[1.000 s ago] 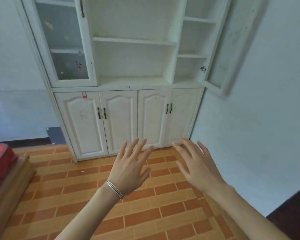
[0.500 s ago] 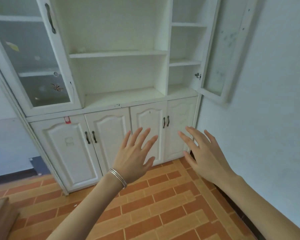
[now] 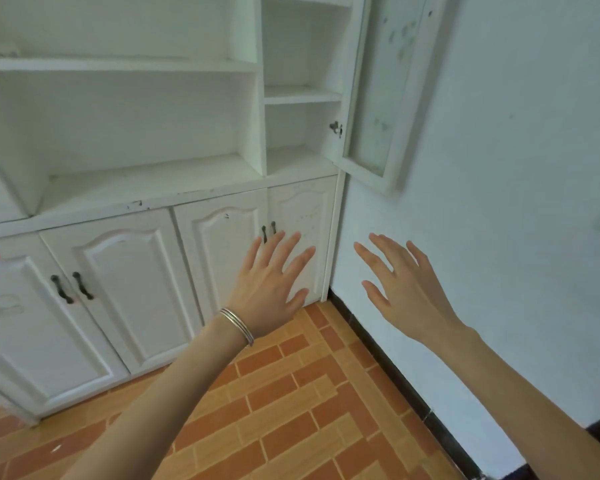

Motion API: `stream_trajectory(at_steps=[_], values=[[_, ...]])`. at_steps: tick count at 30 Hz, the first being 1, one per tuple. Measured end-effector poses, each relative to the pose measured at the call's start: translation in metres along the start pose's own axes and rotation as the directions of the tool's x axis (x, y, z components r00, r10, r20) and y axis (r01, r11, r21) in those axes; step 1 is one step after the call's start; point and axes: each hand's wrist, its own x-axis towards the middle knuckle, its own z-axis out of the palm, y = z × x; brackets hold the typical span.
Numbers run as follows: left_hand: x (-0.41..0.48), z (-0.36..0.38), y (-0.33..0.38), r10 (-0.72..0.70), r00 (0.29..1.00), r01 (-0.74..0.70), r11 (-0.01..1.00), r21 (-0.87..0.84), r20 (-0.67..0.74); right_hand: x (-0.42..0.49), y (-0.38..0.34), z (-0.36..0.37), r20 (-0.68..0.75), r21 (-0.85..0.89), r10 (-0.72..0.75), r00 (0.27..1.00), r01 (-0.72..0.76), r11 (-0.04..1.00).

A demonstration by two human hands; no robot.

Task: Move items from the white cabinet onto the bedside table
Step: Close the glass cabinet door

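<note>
- Hands: left hand [image 3: 269, 284] and right hand [image 3: 400, 287] fingers spread, empty, raised before white cabinet [image 3: 146, 188].
- Lower doors shut; glass door [image 3: 378, 98] open.
- Shelf [image 3: 153, 181] apparently bare; top-left corner unclear.

The white cabinet [image 3: 125, 133] looks like painted wood, matt and chipped at its ledge, with dark metal handles [image 3: 71, 287]. The floor [image 3: 291, 403] is smooth brick-patterned tile. A shiny metal bangle [image 3: 238, 325] rings the left wrist.
</note>
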Motion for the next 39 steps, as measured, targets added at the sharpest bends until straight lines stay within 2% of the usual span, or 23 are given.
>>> stream_trajectory(at_steps=[6,11,21,29,35,39], values=[[0.107,0.031,0.033,-0.002,0.998,0.000,0.999,-0.035,-0.055,0.039,0.112,0.029,0.016,-0.099,0.004,1.000,-0.003,0.995],[0.162,0.070,0.040,0.012,1.000,-0.013,0.999,-0.046,-0.015,0.067,0.175,0.056,0.023,-0.095,0.032,0.999,-0.029,0.995],[0.300,0.123,-0.022,0.043,0.997,-0.043,0.999,0.000,-0.059,0.174,0.258,0.136,-0.008,-0.101,0.059,0.998,-0.060,0.993],[0.420,0.159,-0.064,0.149,0.985,-0.148,0.989,0.016,-0.091,0.261,0.334,0.176,-0.016,-0.140,0.133,0.991,-0.134,0.981],[0.472,0.188,-0.073,0.192,0.977,-0.192,0.981,0.004,-0.090,0.298,0.377,0.205,0.004,-0.158,0.145,0.989,-0.143,0.977],[0.496,0.202,-0.082,0.166,0.982,-0.167,0.986,-0.001,-0.086,0.324,0.406,0.226,0.019,-0.130,0.180,0.983,-0.176,0.976]])
